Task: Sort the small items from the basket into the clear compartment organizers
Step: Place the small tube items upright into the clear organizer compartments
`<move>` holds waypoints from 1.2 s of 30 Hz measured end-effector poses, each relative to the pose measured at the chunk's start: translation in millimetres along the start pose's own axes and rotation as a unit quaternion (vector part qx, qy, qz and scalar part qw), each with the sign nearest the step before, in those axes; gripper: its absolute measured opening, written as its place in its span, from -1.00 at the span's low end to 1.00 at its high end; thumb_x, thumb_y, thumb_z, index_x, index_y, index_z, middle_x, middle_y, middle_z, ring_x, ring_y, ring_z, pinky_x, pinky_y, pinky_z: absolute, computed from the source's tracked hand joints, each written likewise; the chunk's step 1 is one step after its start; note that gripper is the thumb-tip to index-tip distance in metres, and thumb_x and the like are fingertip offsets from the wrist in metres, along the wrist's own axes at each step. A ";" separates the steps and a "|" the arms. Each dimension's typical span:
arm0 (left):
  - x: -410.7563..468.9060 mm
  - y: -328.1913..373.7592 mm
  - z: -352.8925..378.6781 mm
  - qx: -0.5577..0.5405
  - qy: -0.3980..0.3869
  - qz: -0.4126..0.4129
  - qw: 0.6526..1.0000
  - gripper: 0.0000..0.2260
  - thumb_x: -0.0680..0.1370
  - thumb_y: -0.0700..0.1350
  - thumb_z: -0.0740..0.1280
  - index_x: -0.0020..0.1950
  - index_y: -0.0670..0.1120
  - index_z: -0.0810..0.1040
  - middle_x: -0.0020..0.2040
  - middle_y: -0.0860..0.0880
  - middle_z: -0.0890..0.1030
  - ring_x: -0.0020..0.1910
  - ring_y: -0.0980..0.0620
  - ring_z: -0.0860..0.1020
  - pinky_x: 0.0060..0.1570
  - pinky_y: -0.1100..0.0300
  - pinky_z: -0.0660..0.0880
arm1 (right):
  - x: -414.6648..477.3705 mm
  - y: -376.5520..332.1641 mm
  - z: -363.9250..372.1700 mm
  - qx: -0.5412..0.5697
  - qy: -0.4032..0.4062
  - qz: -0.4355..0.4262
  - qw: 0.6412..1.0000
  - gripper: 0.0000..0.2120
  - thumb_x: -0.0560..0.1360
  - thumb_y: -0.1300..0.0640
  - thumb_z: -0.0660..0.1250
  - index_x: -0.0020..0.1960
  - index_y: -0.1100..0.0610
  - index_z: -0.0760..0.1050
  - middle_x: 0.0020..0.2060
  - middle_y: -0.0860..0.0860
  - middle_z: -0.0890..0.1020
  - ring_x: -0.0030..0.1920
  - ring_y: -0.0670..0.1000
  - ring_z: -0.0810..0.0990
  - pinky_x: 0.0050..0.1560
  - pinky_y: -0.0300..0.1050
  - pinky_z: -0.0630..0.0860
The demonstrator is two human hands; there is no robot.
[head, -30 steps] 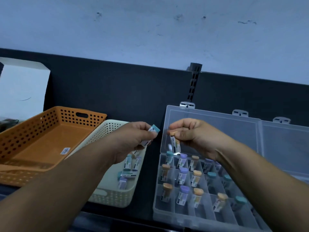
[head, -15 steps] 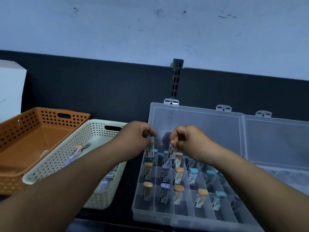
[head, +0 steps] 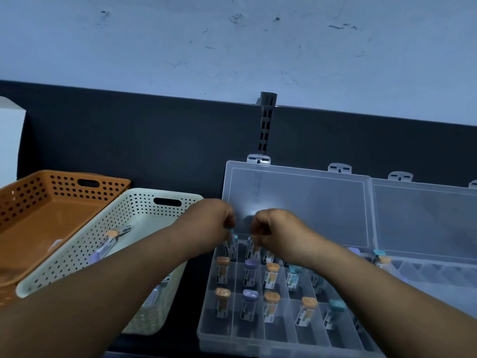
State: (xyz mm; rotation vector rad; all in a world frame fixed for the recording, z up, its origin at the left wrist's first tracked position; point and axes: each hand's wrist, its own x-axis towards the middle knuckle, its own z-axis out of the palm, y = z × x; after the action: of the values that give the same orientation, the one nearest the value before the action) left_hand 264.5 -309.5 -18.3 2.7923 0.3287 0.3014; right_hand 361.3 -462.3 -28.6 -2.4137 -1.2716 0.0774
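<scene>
— Progress, from head view?
— Judged more than halfway for near organizer (head: pixel 232 329), lower centre: capped vials (head: pixel 222 273) upright in most back and middle cells, bare cells along front row. Hardly begun in second organizer (head: pixel 426 275) at right, only few vials at its left end. Left to sort: several vials lying in cream basket (head: pixel 144 202), centre left.
— And hands?
— Fingers of left hand (head: pixel 210 223) curled, pinching teal-capped vial (head: pixel 230 245) at back-left cell; inside or just above, impossible to tell. Fingers of right hand (head: pixel 278 233) curled also, pinching another vial (head: pixel 251 250) just beside; cap hidden, colour unknown.
— Surface, room?
— Dark tabletop (head: pixel 195 282), dark back panel (head: pixel 129 140) behind, pale scuffed wall (head: pixel 232 47) above. Orange basket (head: pixel 64 177) at far left, white box (head: pixel 10 130) at left edge.
</scene>
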 end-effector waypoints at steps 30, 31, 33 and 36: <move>-76.9 -126.5 -61.1 0.138 0.060 -0.123 0.981 -0.39 0.49 0.22 0.32 0.47 0.06 0.28 0.43 0.06 0.34 0.38 0.04 0.31 0.32 0.10 0.29 | 37.1 -106.2 26.6 -0.126 -0.039 -0.144 0.981 -0.41 0.55 -0.11 0.26 0.51 0.01 0.19 0.50 -0.02 0.21 0.49 0.05 0.15 0.47 -0.02 0.16; -84.4 -136.9 -65.4 0.143 0.060 -0.138 0.978 -0.42 0.47 0.25 0.31 0.44 0.10 0.31 0.41 0.08 0.38 0.34 0.04 0.36 0.31 0.08 0.33 | 41.3 -117.1 32.8 -0.121 -0.055 -0.156 0.979 -0.40 0.55 -0.11 0.27 0.52 0.01 0.19 0.51 -0.02 0.20 0.49 0.04 0.14 0.48 -0.03 0.15; -95.9 -154.4 -70.9 0.155 0.054 -0.143 0.976 -0.52 0.43 0.33 0.28 0.30 0.20 0.41 0.25 0.14 0.51 0.18 0.08 0.46 0.18 0.04 0.44 | 51.2 -136.5 44.7 -0.118 -0.085 -0.172 0.974 -0.39 0.54 -0.09 0.30 0.52 0.00 0.18 0.52 -0.03 0.17 0.50 0.01 0.13 0.48 -0.07 0.14; -107.6 -167.2 -68.5 0.102 0.024 -0.169 0.980 -0.60 0.47 0.20 0.33 0.29 0.19 0.44 0.19 0.13 0.56 0.09 0.09 0.51 0.02 0.14 0.46 | 69.1 -161.5 62.6 -0.125 -0.140 -0.181 0.965 -0.39 0.53 -0.07 0.33 0.51 -0.01 0.21 0.49 -0.03 0.22 0.45 0.00 0.23 0.40 -0.10 0.24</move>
State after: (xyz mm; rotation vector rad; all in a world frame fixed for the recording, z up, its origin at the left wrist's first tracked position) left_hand 113.7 -163.3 -28.0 2.8602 0.8772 0.2654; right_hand 261.2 -305.6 -14.9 -2.3883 -1.9396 0.1652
